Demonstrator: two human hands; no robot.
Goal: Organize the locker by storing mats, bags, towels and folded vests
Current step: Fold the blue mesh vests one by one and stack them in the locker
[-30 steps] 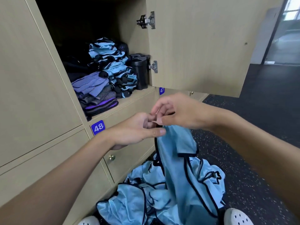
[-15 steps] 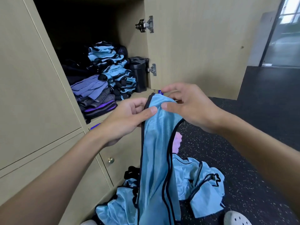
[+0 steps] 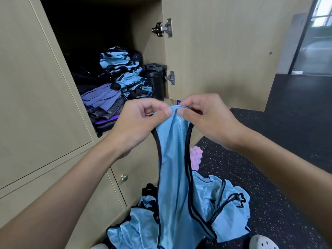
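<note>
The shiny light-blue vest before me is edged in black piping, as are the crumpled light-blue vests heaped below it. The rubber floor is black with pale speckles. The locker door is beige wood grain. Inside, the folded vest stack is light blue and black, the folded cloths are lavender over a grey striped cloth, and the plastic bin is black. The nubby thing behind the vest is pink; my perforated shoe is white.
</note>
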